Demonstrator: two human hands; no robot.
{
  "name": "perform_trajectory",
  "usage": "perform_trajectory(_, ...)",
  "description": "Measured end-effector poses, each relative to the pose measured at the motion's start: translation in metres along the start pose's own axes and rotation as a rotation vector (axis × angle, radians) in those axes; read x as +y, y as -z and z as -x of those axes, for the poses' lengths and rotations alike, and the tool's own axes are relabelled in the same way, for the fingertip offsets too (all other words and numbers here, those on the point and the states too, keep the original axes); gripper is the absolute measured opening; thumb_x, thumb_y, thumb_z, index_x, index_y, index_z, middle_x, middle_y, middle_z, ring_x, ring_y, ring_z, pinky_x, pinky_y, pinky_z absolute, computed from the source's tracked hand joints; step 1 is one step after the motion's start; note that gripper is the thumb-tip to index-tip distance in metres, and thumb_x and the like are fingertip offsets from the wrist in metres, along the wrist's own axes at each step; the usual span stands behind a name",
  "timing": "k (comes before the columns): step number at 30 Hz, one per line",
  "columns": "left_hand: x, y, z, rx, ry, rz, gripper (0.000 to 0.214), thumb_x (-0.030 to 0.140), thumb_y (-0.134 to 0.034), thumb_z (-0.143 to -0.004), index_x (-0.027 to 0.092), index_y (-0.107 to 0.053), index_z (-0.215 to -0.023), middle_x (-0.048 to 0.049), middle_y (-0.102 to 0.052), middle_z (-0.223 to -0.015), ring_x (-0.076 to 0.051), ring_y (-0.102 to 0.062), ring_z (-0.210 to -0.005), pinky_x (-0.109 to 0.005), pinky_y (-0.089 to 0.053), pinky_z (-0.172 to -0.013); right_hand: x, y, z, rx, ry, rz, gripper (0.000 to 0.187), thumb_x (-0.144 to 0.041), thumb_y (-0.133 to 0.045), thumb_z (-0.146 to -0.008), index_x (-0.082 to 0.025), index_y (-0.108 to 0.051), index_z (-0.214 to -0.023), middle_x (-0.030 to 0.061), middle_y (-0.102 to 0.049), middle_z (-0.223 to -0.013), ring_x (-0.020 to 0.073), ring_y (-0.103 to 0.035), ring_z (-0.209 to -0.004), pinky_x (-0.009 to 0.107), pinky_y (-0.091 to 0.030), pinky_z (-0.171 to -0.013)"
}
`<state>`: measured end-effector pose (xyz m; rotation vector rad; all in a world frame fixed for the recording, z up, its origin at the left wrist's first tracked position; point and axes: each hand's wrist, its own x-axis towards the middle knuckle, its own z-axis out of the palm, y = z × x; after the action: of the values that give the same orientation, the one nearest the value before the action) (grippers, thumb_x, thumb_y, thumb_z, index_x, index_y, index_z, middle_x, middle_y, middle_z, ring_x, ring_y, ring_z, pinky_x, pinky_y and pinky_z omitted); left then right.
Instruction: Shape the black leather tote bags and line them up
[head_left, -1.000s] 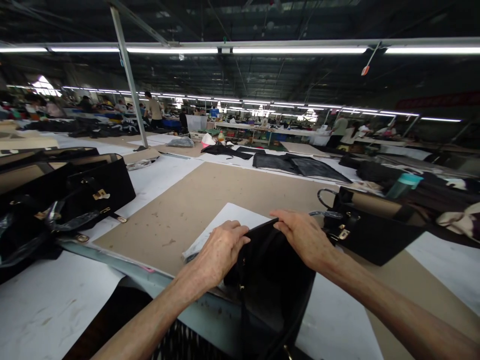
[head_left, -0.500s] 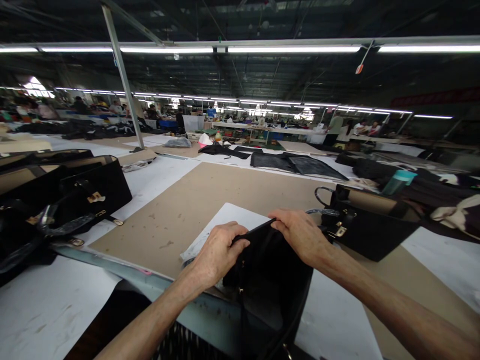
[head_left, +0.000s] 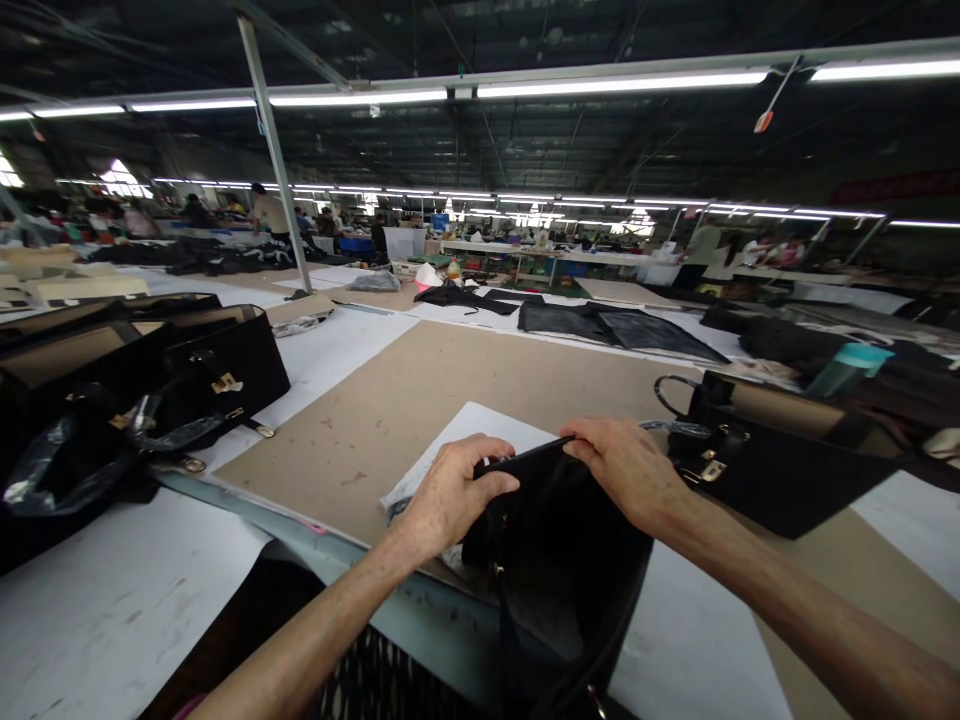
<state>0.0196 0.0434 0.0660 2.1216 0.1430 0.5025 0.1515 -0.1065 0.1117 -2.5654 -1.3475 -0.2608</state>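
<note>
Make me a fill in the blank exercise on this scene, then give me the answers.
The left hand and right hand grip the held bag, whose colour is ____.
The bottle is on the picture's ____ side.
On the standing bag at the right, the clasp is ____-coloured.
Missing words: black; right; gold.

The bottom edge crops a soft black bag with gold-tone fittings (head_left: 574, 545), its interior lost in shadow, while the left edge cuts off a cluster of black handbags lined in tan (head_left: 150, 365). Far-off workers (head_left: 702, 248) appear blurred, and a murky red banner (head_left: 900, 186), unreadable, runs past the right edge.
</note>
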Motion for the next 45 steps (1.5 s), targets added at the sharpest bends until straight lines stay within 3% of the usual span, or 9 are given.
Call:
perform_trajectory(5,0.009,-0.001,0.009,0.021,-0.119,-0.135,0.027,0.021,-0.045,-0.083,0.020,-0.056,-0.107,-0.0042,-0.058,-0.105,-0.015,-0.052,-0.097,-0.027,-0.041,-0.087,0.001,-0.001,-0.001,-0.009,-0.007,-0.011,0.020,-0.019,-0.045,-0.080,-0.024,-0.063,-0.086,0.0000,-0.066,-0.084,0.0169,-0.057,-0.080,0.027,-0.037,-0.069)
perform_trajectory(10,-0.001,0.008,0.021,-0.083,-0.344,-0.469,0.057,0.048,-0.043,-0.080,0.021,-0.032,-0.129,-0.0077,-0.043,-0.129,-0.020,-0.042,-0.114,-0.035,-0.038,-0.095,0.001,-0.001,-0.001,-0.015,-0.023,-0.012,0.019,-0.020,-0.046,-0.080,-0.024,-0.063,-0.087,-0.0002,-0.066,-0.085,0.0178,-0.056,-0.082,0.027,-0.036,-0.069)
perform_trajectory(13,-0.007,0.015,0.024,-0.112,-0.438,-0.711,0.074,0.060,-0.043,-0.072,0.017,-0.028,-0.130,-0.0134,-0.037,-0.132,-0.025,-0.043,-0.113,-0.039,-0.039,-0.091,0.000,0.000,0.000,-0.018,-0.019,-0.011,0.018,-0.020,-0.046,-0.080,-0.024,-0.063,-0.084,-0.0010,-0.066,-0.082,0.0172,-0.056,-0.079,0.026,-0.036,-0.067)
perform_trajectory(18,-0.010,0.016,0.032,-0.050,-0.485,-0.958,0.074,0.062,-0.043,-0.070,0.015,-0.034,-0.127,-0.0182,-0.033,-0.134,-0.028,-0.049,-0.102,-0.041,-0.039,-0.083,0.001,0.000,0.000,-0.024,0.001,-0.019,0.018,-0.021,-0.045,-0.079,-0.024,-0.062,-0.079,-0.0014,-0.065,-0.079,0.0153,-0.056,-0.073,0.025,-0.035,-0.064)
perform_trajectory(26,-0.012,0.025,0.050,0.029,-0.448,-0.830,0.067,0.057,-0.039,-0.076,0.015,-0.032,-0.127,-0.0165,-0.039,-0.130,-0.025,-0.046,-0.107,-0.037,-0.040,-0.087,-0.002,0.001,0.000,-0.010,-0.034,-0.007,0.017,-0.021,-0.045,-0.079,-0.024,-0.062,-0.075,-0.0023,-0.064,-0.076,0.0153,-0.054,-0.071,0.025,-0.033,-0.060)
perform_trajectory(32,0.008,0.018,0.022,-0.029,-0.439,-0.735,0.068,0.058,-0.037,-0.076,0.014,-0.029,-0.128,-0.0132,-0.046,-0.124,-0.025,-0.046,-0.108,-0.038,-0.038,-0.091,0.000,-0.002,-0.001,-0.015,-0.022,0.005,0.017,-0.021,-0.046,-0.079,-0.025,-0.062,-0.078,-0.0021,-0.065,-0.077,0.0165,-0.055,-0.074,0.025,-0.034,-0.063)
perform_trajectory(37,0.009,0.012,0.006,-0.143,-0.456,-0.806,0.067,0.060,-0.036,-0.076,0.014,-0.034,-0.124,-0.0119,-0.051,-0.117,-0.024,-0.051,-0.099,-0.037,-0.039,-0.085,0.000,-0.001,0.000,-0.030,-0.025,0.010,0.018,-0.021,-0.045,-0.080,-0.025,-0.062,-0.081,-0.0012,-0.065,-0.081,0.0167,-0.055,-0.075,0.025,-0.034,-0.063)
perform_trajectory(45,-0.014,0.025,0.029,-0.044,-0.576,-1.043,0.067,0.055,-0.036,-0.079,0.007,-0.032,-0.126,-0.0195,-0.043,-0.126,-0.027,-0.049,-0.103,-0.040,-0.038,-0.086,0.002,0.000,0.000,-0.030,-0.009,-0.023,0.016,-0.019,-0.046,-0.079,-0.024,-0.062,-0.079,-0.0015,-0.064,-0.076,0.0153,-0.055,-0.074,0.024,-0.033,-0.063)
